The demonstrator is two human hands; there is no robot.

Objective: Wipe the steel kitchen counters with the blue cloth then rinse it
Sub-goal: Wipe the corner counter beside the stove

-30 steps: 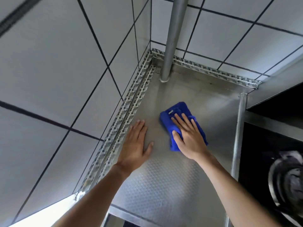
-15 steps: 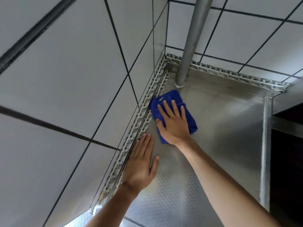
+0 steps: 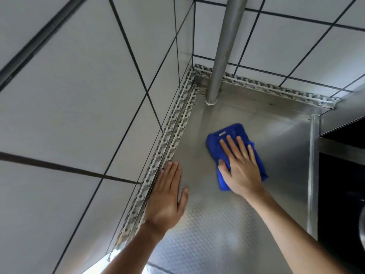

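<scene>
Two hands are seen on the steel counter [image 3: 227, 224]. One blue cloth [image 3: 227, 135] is pressed flat under the right hand [image 3: 242, 167], fingers straight and spread. Half a second ago it was tucked against the left wall strip [image 3: 169, 135]; now it is pulled back toward the middle, so wiping is judged under way, rinsing not begun. The left hand [image 3: 166, 198] is laid flat, holding nothing. One pole [image 3: 223, 56] is counted.

Counter [image 3: 246, 224]: cloth [image 3: 229, 139] at centre under right hand [image 3: 242, 171]; left hand [image 3: 166, 200] lower left; pipe [image 3: 225, 48] at top.
</scene>
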